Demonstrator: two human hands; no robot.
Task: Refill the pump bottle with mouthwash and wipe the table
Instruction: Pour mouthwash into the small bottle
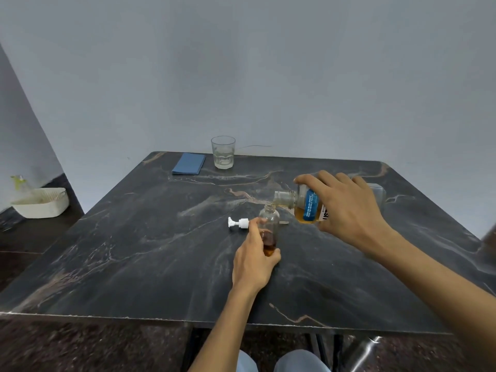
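A small clear pump bottle (270, 221) stands upright and uncapped on the dark marble table (150, 253), with amber liquid in its lower part. My left hand (255, 259) grips its base. My right hand (346, 208) holds a large mouthwash bottle (306, 206) with a blue label, tipped on its side, its open mouth just over the small bottle's neck. The white pump head (239, 223) lies on the table left of the small bottle.
A folded blue cloth (188, 164) and an empty drinking glass (223, 152) sit at the table's far edge near the wall. A white basket (40, 204) rests on a low ledge to the left. My knees show below the table's near edge.
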